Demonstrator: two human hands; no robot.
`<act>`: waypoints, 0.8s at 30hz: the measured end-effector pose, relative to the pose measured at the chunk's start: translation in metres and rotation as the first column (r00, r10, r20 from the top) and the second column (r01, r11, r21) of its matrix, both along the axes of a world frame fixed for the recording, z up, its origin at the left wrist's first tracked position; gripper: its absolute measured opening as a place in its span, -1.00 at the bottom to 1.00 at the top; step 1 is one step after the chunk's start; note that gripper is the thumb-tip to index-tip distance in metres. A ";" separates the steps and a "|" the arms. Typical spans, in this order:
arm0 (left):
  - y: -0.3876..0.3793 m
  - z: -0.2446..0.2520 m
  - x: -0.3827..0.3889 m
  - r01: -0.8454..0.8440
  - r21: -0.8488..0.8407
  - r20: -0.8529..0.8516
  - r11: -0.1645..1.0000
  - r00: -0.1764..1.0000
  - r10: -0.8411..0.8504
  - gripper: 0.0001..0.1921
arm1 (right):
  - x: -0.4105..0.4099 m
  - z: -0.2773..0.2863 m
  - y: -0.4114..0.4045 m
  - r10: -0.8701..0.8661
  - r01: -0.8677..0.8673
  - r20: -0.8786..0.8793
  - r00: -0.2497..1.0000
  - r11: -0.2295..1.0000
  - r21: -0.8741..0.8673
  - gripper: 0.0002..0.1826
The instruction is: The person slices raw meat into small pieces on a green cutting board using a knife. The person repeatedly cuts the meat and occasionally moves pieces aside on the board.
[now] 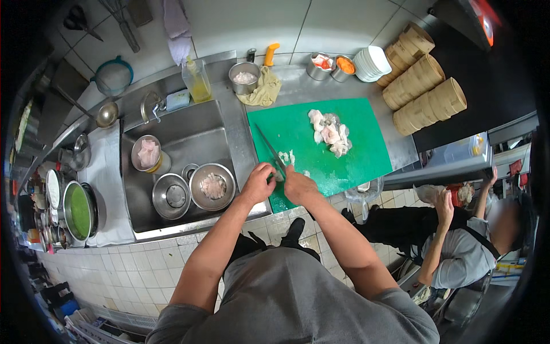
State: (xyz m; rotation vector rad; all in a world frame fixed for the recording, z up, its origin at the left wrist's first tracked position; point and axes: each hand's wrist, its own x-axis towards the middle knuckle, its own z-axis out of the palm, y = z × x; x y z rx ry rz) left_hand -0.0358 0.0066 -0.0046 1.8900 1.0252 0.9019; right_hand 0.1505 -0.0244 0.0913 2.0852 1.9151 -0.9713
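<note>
My right hand (299, 185) grips a kitchen knife (271, 148), its blade slanting up and left over the green cutting board (365, 167). Close beside the blade, my left hand (258, 182) has its fingers curled on a small pale piece of raw food (278, 176), partly hidden by the fingers. Small diced white bits (286, 157) lie by the knife. Farther back on the board is a heap of glossy, pale raw pieces (331, 134), perhaps seafood.
Left of the board, a steel sink (189, 129) holds a pot with pale pink food (148, 153) and bowls, one with chopped pieces (213, 186). Bamboo steamers (425, 94) and stacked white dishes (372, 64) stand back right. A co-worker (459, 253) with raised hands is at right.
</note>
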 end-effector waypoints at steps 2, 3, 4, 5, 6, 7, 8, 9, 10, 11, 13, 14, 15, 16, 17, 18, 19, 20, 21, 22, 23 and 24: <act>-0.001 -0.001 0.001 0.019 0.049 -0.026 0.999 1.000 -0.018 -0.79 | -0.001 0.019 -0.017 0.000 0.000 -0.001 1.000 0.999 -0.035 -0.64; 0.001 -0.002 0.002 0.027 0.076 -0.037 0.997 0.999 -0.025 -0.79 | -0.002 0.028 -0.025 -0.008 0.008 0.002 1.000 0.999 -0.053 -0.64; 0.003 -0.002 0.002 0.045 0.087 -0.056 0.995 0.998 -0.040 -0.80 | -0.004 0.033 -0.033 -0.015 0.016 0.005 1.000 0.997 -0.070 -0.63; 0.004 -0.003 0.002 0.062 0.098 -0.075 0.993 0.996 -0.055 -0.81 | -0.006 0.035 -0.040 -0.024 0.024 0.004 1.000 0.996 -0.081 -0.63; 0.005 -0.004 0.002 0.079 0.108 -0.094 0.991 0.993 -0.069 -0.82 | -0.008 0.037 -0.046 -0.032 0.032 0.003 0.999 0.995 -0.093 -0.64; 0.005 -0.004 0.003 0.075 0.100 -0.088 0.992 0.994 -0.067 -0.83 | -0.009 0.037 -0.052 -0.040 0.040 0.001 0.999 0.994 -0.104 -0.64; 0.004 -0.003 0.003 0.075 0.091 -0.084 0.993 0.994 -0.068 -0.84 | -0.009 0.032 -0.057 -0.044 0.044 -0.001 0.999 0.994 -0.102 -0.64; 0.004 -0.001 0.004 0.075 0.083 -0.079 0.994 0.994 -0.069 -0.85 | -0.008 0.024 -0.061 -0.048 0.048 -0.003 0.999 0.994 -0.099 -0.65; 0.004 0.000 0.006 0.087 0.086 -0.083 0.992 0.993 -0.080 -0.85 | -0.007 0.015 -0.064 -0.052 0.051 -0.004 0.999 0.994 -0.097 -0.65; 0.005 0.001 0.008 0.100 0.089 -0.086 0.991 0.992 -0.093 -0.86 | -0.006 0.006 -0.066 -0.059 0.059 -0.002 0.998 0.994 -0.092 -0.66; 0.005 0.000 0.008 0.112 0.094 -0.103 0.989 0.989 -0.103 -0.87 | -0.008 -0.013 -0.068 -0.071 0.071 -0.002 0.997 0.994 -0.082 -0.66; 0.005 -0.002 0.008 0.112 0.096 -0.113 0.989 0.988 -0.101 -0.87 | -0.009 -0.022 -0.064 -0.079 0.078 -0.007 0.997 0.996 -0.051 -0.66; 0.006 -0.002 0.009 0.110 0.101 -0.124 0.989 0.987 -0.097 -0.87 | -0.013 -0.027 -0.054 -0.084 0.083 -0.015 0.996 0.996 -0.017 -0.65; 0.007 -0.001 0.009 0.118 0.091 -0.130 0.989 0.986 -0.106 -0.87 | -0.015 -0.031 -0.045 -0.089 0.089 -0.022 0.996 0.996 0.017 -0.65; 0.007 0.001 0.008 0.131 0.079 -0.138 0.988 0.983 -0.119 -0.87 | -0.016 -0.031 -0.034 -0.079 0.080 -0.029 0.996 0.997 0.005 -0.65; 0.010 0.004 0.007 0.141 0.074 -0.147 0.987 0.981 -0.129 -0.86 | -0.016 -0.029 -0.017 -0.068 0.068 -0.037 0.997 0.998 -0.001 -0.65; 0.008 0.006 0.006 0.121 0.071 -0.127 0.990 0.986 -0.111 -0.86 | -0.016 -0.025 -0.007 -0.056 0.056 -0.045 0.997 0.998 -0.006 -0.64; 0.004 0.005 0.004 0.098 0.066 -0.108 0.993 0.990 -0.090 -0.85 | -0.016 -0.018 -0.002 -0.050 0.050 -0.047 0.998 0.999 0.002 -0.64; 0.003 0.004 0.002 0.075 0.061 -0.089 0.995 0.994 -0.069 -0.84 | -0.013 -0.011 0.001 -0.043 0.043 -0.048 0.998 0.999 0.011 -0.65; 0.004 0.003 0.000 0.048 0.001 -0.058 0.999 0.997 -0.048 -0.84 | -0.011 -0.003 0.003 -0.036 0.037 -0.049 0.998 0.999 0.019 -0.65; 0.003 0.003 -0.003 0.018 -0.065 -0.026 0.998 0.999 -0.020 -0.83 | -0.011 0.007 -0.001 -0.029 0.030 -0.050 0.998 1.000 0.004 -0.65; 0.001 0.001 -0.003 -0.008 -0.135 0.007 0.991 1.000 0.009 -0.82 | -0.012 0.019 -0.009 -0.024 0.024 -0.048 0.999 1.000 -0.015 -0.65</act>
